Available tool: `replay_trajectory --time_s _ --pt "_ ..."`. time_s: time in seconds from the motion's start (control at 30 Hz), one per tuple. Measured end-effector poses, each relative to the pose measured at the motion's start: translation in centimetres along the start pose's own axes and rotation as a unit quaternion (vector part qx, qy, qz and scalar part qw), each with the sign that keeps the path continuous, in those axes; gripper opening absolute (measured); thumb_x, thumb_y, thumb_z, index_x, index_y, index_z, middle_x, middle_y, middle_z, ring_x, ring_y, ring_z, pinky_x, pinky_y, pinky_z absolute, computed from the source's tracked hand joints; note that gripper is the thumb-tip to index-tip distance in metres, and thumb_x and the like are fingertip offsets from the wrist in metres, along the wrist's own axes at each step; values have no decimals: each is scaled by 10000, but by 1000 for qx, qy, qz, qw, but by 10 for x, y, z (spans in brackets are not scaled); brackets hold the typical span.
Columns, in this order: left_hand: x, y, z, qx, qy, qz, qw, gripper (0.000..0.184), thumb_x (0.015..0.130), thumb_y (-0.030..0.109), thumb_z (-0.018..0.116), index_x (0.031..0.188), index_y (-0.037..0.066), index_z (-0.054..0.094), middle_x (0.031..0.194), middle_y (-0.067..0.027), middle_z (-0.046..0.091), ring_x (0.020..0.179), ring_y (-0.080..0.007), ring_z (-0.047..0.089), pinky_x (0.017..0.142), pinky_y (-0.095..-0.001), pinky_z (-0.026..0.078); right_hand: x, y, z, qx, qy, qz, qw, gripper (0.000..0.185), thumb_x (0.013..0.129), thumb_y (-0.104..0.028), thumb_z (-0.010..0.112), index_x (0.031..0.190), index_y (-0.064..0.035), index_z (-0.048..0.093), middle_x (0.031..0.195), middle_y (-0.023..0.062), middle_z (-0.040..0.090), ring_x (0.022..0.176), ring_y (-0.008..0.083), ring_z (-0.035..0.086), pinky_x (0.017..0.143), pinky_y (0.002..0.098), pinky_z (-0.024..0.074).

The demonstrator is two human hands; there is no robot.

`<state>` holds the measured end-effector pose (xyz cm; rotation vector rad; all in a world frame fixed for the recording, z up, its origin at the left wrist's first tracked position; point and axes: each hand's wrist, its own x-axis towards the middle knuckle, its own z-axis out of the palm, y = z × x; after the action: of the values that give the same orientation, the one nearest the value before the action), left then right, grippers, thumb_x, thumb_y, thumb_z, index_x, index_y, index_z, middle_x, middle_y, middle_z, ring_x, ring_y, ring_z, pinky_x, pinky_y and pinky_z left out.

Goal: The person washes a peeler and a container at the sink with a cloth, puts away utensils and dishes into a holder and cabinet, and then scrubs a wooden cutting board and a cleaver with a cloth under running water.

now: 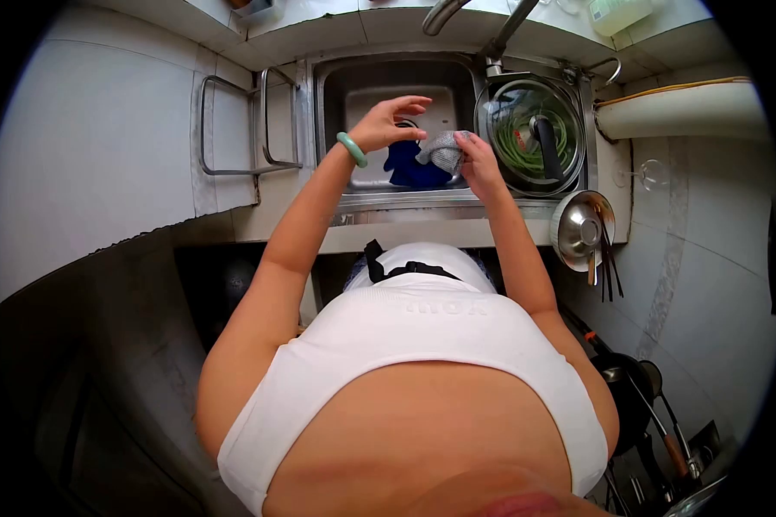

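Over the sink [341, 95], my left hand [391, 123] is held with its fingers apart and curved, a green bangle [351, 150] on its wrist. Nothing shows between its fingers. To its right, my right hand [478, 162] pinches a crumpled silvery-grey mesh cloth [444, 152] by its edge. Below both hands a dark blue cloth [416, 168] lies in the basin. A thin dark ring-like edge shows just behind my left hand's fingertips; what it belongs to is hidden.
Right of the basin stands a glass-lidded pot [510, 165] holding green strands, under the faucet [495, 50]. A metal bowl [578, 226] with chopsticks is at the counter's right edge. A metal rack [259, 164] stands left. Pans and utensils [634, 388] sit lower right.
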<state>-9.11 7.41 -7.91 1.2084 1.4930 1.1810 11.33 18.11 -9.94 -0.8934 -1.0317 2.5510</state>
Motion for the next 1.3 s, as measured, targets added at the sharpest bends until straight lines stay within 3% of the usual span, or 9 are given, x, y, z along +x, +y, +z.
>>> replay_trajectory --time_s 0.1,0.27,0.57,0.63,0.7,0.8,1.0,1.17,1.3 --pt "-15 -28 47 -159 -19 -52 986 557 724 106 768 1227 30 544 1070 -69 618 959 -138 573 867 -289 464 -7 -2 13 52 -15 4 999 315 869 -127 614 1120 10 483 957 83 623 880 175 622 807 309 506" --pt "-30 -55 34 -98 86 -175 976 178 737 46 735 900 -11 693 755 10 641 687 -58 555 632 -214 459 5 30 -25 -74 95 -7 993 312 776 19 694 1003 -33 486 921 83 634 780 150 634 649 243 529" --pt "-45 -68 29 -66 163 -189 966 177 722 -10 685 897 15 700 770 6 648 710 -56 551 646 -212 450 19 84 -60 -152 138 29 978 198 840 -78 609 1031 -28 596 864 58 633 744 135 614 615 250 520" --pt "-41 -70 32 -77 158 -183 967 174 734 -13 676 906 11 688 780 -1 649 726 -62 562 665 -211 453 27 90 -63 -174 96 86 976 373 785 -78 605 1154 -31 574 923 66 630 819 155 604 688 274 502" --pt "-37 -60 37 -127 133 -176 967 190 756 -15 663 945 6 660 842 -10 653 753 -67 571 682 -211 457 23 87 -50 -261 -22 -69 963 564 702 -84 616 1257 -50 524 1038 95 596 970 194 564 805 305 468" --pt "-29 -34 45 -127 89 -178 972 200 770 -3 657 969 19 649 850 -6 649 774 -74 584 706 -212 465 13 84 -42 -308 28 -61 949 733 583 -84 716 1285 -92 505 1229 124 478 1164 243 456 956 337 399" --pt "-16 -22 43 -182 96 -145 968 169 831 65 655 986 2 632 872 0 641 781 -64 576 706 -211 455 37 96 -58 9 -30 -40 999 225 780 -28 679 972 -97 585 932 1 620 952 145 600 852 275 447" --pt "-12 -25 29 -180 113 -150 966 197 887 172 613 964 -6 643 884 -21 654 771 -85 598 688 -228 469 10 60 -47 105 -4 25 994 197 849 -20 607 1016 -89 529 937 40 593 945 197 611 884 359 484" --pt "-11 -9 15 -218 177 -143 949 268 914 247 563 959 -2 650 898 -43 666 806 -115 619 733 -263 483 11 40 -37 118 3 -58 991 372 846 -14 603 1196 -36 479 896 42 569 858 154 610 813 324 527"
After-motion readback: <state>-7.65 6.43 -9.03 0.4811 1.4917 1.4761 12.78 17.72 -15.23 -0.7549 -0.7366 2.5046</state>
